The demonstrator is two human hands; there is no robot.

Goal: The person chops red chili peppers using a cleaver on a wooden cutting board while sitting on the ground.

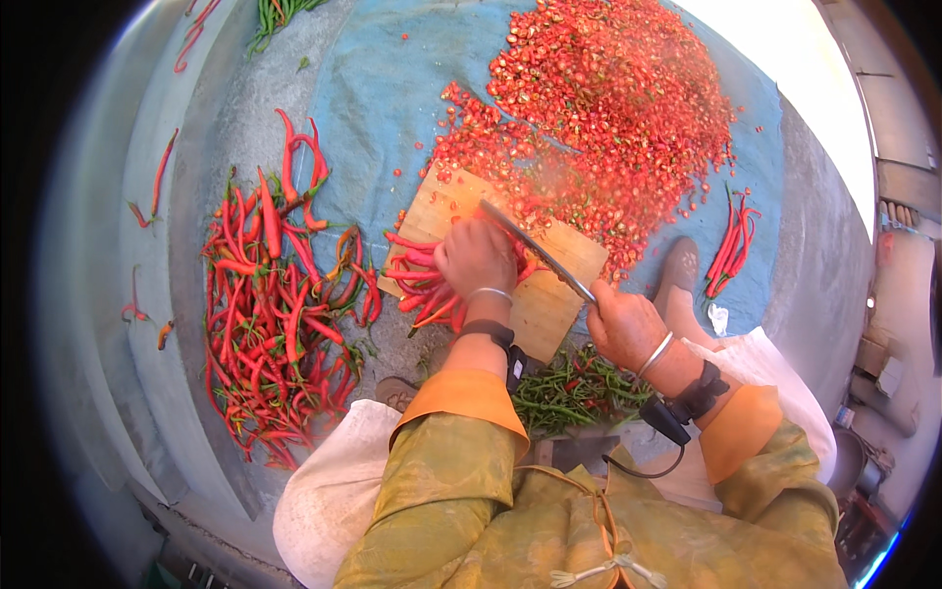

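My left hand (477, 258) presses down on a bundle of long red chili peppers (423, 283) lying across a wooden cutting board (548, 320). The closed fingers hide part of the bundle. In my right hand (625, 327) is the handle of a knife, its blade (533, 247) slanting up and left past the cut side of the bundle, close to my left fingers. Whether the edge touches the peppers is hard to tell. Chopped red pepper pieces (544, 169) cover the far edge of the board and spread beyond it.
A large heap of chopped peppers (618, 73) lies on a blue cloth (383, 96). Whole red peppers (280, 339) are piled at left. Green stems (581, 394) lie below the board. A few red peppers (730, 247) and a crumpled white scrap (717, 319) sit right of my shoe (678, 263).
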